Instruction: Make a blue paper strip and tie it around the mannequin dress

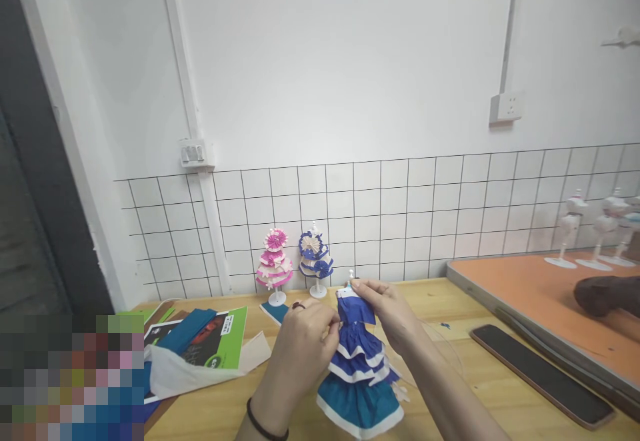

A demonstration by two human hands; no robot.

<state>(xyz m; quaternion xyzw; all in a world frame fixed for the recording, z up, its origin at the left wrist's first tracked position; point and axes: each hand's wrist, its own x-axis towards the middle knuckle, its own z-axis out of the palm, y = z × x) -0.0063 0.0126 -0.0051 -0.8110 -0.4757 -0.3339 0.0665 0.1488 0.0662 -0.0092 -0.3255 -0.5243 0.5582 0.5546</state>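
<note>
A small dress (357, 354) with blue tiers, a teal bottom tier and white edging is on a miniature dress form, whose white neck knob (351, 274) shows at the top. My left hand (306, 338) is closed, thumb and fingers pinched at the left side of the dress near its waist; its fingertips are partly hidden. With thumb and fingers, my right hand (393, 311) grips the upper right edge of the bodice, just below the knob. The dress leans slightly, and its stand is hidden behind the skirt.
Against the grid-lined wall stand a pink dress model (275, 261) and a blue-and-cream one (315, 258). Paper and fabric pieces (190, 334) lie at left. A phone (543, 374) rests at right, beside an orange board (540, 288) carrying white miniature dress forms (570, 224).
</note>
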